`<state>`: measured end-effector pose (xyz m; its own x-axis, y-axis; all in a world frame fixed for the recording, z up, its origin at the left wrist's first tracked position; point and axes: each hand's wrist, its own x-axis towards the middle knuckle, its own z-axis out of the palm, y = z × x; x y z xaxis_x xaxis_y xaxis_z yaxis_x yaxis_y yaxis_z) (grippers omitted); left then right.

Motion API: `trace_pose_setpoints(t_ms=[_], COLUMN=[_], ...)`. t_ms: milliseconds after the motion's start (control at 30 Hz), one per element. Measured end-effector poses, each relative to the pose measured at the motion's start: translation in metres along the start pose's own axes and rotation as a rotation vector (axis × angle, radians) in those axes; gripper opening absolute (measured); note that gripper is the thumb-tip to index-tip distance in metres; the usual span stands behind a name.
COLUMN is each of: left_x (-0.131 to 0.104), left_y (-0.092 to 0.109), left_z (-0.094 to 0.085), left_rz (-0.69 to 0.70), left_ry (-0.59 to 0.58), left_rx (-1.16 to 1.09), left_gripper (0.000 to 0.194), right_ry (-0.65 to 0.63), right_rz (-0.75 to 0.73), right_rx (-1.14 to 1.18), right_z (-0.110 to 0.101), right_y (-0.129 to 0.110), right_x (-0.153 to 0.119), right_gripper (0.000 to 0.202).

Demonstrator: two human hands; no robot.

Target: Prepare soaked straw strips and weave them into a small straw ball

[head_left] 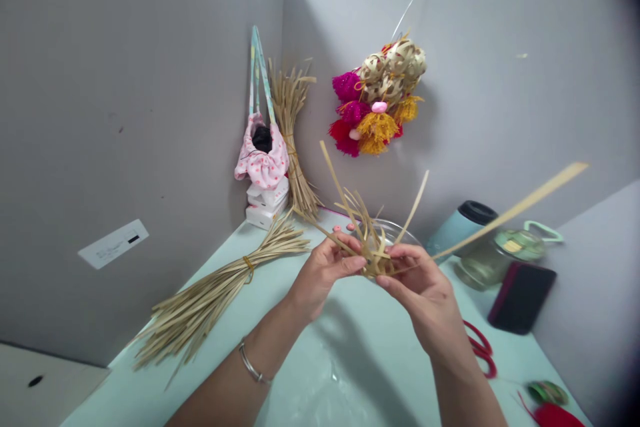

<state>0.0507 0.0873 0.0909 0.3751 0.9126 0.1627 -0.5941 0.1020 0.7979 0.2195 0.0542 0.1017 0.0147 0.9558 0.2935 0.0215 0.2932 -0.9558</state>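
Between both hands, above the table, is a small, partly woven piece of flat straw-coloured strips [374, 265], with several loose strip ends sticking out upward and sideways. My left hand [327, 270] pinches its left side between thumb and fingers; a bracelet circles that wrist. My right hand [423, 283] grips the right side, and a long strip [515, 213] runs out past it to the upper right. Just behind the weaving is a clear round bowl [407, 238], mostly hidden, with more strips [364, 208] showing near it.
A tied bundle of strips [215, 293] lies left; another bundle [295, 147] stands in the corner beside a hanging pink pouch [263, 163] and white boxes [269, 203]. Woven balls with tassels [383, 97] hang behind. At right are a blue cup [457, 230], green bottle [500, 257], phone [523, 298] and red-handled scissors [483, 347].
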Motion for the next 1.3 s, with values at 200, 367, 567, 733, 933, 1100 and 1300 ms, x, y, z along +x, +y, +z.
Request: trace_pose_setpoints(t_ms=[200, 367, 567, 733, 933, 1100, 1300], left_x=[-0.001, -0.001, 0.002, 0.002, 0.002, 0.002, 0.001], left_y=[0.000, 0.001, -0.001, -0.003, -0.002, -0.001, 0.001], left_z=[0.002, 0.003, -0.001, 0.000, -0.001, -0.002, -0.001], left_rz=[-0.043, 0.054, 0.010, -0.022, 0.001, 0.029, -0.040], left_ry=[0.006, 0.008, -0.043, -0.022, -0.013, -0.019, -0.043], left_rx=[-0.053, 0.037, 0.050, 0.006, 0.026, 0.061, 0.008], left_gripper=[0.029, 0.025, 0.027, 0.029, 0.029, 0.029, 0.031], right_ry=[-0.003, -0.047, -0.199, -0.138, -0.097, -0.167, -0.092], right_rz=[-0.025, 0.015, 0.037, 0.015, -0.021, 0.022, -0.027], right_rx=[-0.028, -0.065, -0.131, -0.103, -0.072, -0.124, -0.122], right_z=[0.003, 0.000, -0.010, -0.006, -0.003, -0.006, -0.003], right_y=[-0.005, -0.007, -0.004, -0.003, -0.001, 0.003, 0.000], right_x=[-0.001, -0.003, -0.003, -0.003, -0.002, -0.003, -0.004], right_gripper=[0.026, 0.030, 0.048, 0.074, 0.072, 0.054, 0.079])
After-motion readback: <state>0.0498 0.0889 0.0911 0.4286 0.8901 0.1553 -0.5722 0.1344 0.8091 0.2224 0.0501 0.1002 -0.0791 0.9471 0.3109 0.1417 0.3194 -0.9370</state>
